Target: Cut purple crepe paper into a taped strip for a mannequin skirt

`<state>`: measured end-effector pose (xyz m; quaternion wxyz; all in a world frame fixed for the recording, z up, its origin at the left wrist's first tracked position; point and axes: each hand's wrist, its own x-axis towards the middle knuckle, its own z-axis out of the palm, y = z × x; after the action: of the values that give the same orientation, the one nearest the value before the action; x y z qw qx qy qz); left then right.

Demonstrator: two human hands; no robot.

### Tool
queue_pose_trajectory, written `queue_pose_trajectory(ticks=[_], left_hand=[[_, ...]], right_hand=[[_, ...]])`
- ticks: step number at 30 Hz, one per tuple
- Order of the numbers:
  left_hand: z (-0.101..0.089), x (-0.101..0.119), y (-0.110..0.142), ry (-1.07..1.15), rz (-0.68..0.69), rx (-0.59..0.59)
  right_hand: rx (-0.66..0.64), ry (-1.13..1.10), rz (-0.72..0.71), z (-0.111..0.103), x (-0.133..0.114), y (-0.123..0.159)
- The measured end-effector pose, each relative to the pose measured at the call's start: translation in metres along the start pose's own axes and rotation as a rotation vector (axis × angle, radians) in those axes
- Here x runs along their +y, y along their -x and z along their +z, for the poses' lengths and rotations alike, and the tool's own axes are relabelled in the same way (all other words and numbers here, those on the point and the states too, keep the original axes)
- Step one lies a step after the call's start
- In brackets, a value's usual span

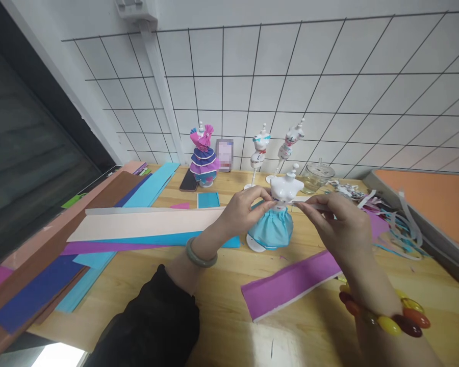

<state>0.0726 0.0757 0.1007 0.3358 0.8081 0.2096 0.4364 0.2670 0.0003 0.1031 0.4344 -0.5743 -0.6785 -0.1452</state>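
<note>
A small white dress form (285, 189) stands in front of me on the table, wearing a gathered light blue skirt (273, 228). My left hand (248, 206) is closed, thumb and forefinger pinching at the left side of the form's waist. From the waist's right side a narrow white strip (304, 199) runs out, and my right hand (338, 219) is closed on it between thumb and fingers. Whether the strip passes under my left fingertips is hidden. Below the right hand lies a purple crepe paper piece (290, 285) with a white edge.
Long paper sheets (149, 224) in several colours cover the left side. Behind stand a form in a ruffled pink and blue dress (204, 155), two barer forms (260, 148), a phone (189, 180) and a glass pot (317, 177). Scraps (400, 224) lie beside an orange-topped box (432, 204).
</note>
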Motion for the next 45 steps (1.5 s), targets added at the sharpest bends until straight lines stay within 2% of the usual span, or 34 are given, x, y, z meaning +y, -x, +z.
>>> queue_pose_trajectory(ticks=[7,13,23,28,36,41,45], left_hand=[[0.000,0.002,0.001,0.150,-0.078,0.025],[0.000,0.002,0.000,0.296,-0.132,0.012],[0.001,0.005,0.001,0.163,-0.108,0.025],[0.000,0.006,0.001,0.219,-0.110,0.007],[0.000,0.014,0.001,0.405,-0.148,-0.013],[0.000,0.017,0.001,0.556,-0.181,-0.069],[0.001,0.020,0.002,0.635,-0.214,-0.119]], right_hand=[[-0.049,-0.146,0.089,-0.007,-0.008,-0.002],[-0.165,-0.189,0.150,-0.017,-0.015,-0.004],[-0.230,-0.115,0.215,-0.031,-0.035,-0.002],[-0.243,-0.148,0.316,-0.031,-0.031,-0.003],[-0.306,-0.291,0.355,-0.028,-0.022,-0.006],[-0.364,-0.416,0.394,-0.024,-0.014,-0.005],[-0.420,-0.476,0.365,-0.024,-0.010,-0.004]])
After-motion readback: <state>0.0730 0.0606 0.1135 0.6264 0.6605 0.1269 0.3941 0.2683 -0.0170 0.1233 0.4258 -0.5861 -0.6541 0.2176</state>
